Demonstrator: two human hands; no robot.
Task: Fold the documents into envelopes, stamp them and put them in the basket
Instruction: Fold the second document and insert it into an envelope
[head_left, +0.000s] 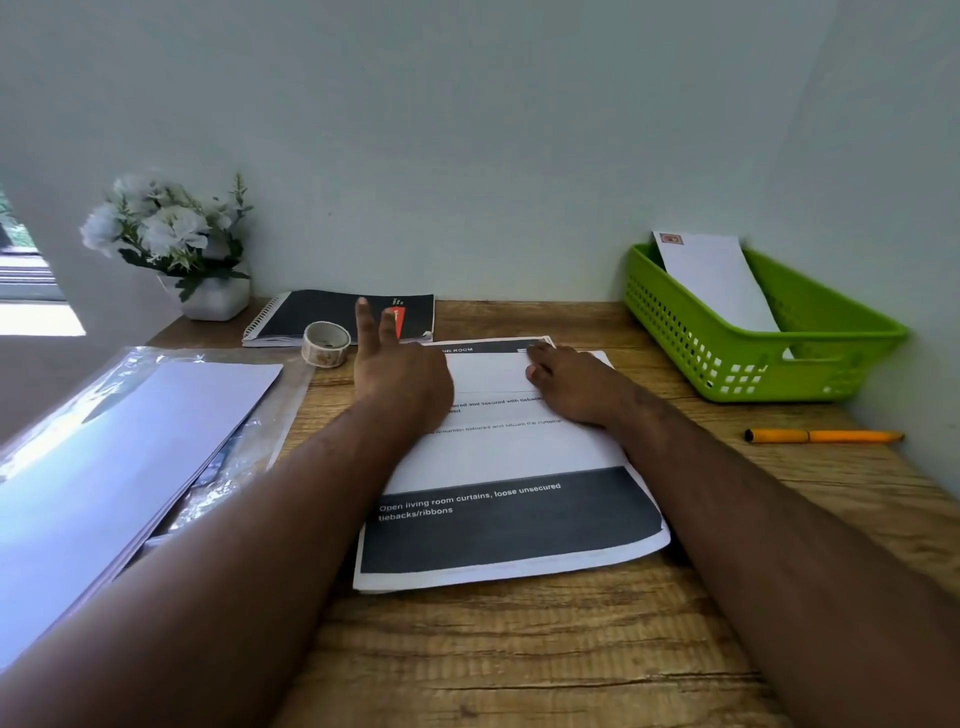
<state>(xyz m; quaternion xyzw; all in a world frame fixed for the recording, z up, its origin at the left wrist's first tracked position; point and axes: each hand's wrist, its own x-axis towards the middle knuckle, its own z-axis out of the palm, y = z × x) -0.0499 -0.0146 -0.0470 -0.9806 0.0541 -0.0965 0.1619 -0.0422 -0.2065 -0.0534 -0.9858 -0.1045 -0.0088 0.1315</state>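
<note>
A stack of printed documents (511, 457) with dark bands lies on the wooden desk in front of me. My left hand (395, 364) is at the stack's far left corner, two fingers stretched straight out beyond the paper. My right hand (571, 382) rests flat on the top sheet near its far right corner. A green plastic basket (748, 358) stands at the back right with one stamped white envelope (714, 280) leaning in it. A roll of stamps or tape (326, 343) sits just left of my left hand. White envelopes (114, 457) lie on a clear plastic sleeve at the left.
A black spiral notebook (332, 314) lies against the wall behind the roll. A white pot of pale flowers (176, 244) stands at the back left. An orange pen (826, 435) lies at the right near the wall. Bare wood shows in front of the documents.
</note>
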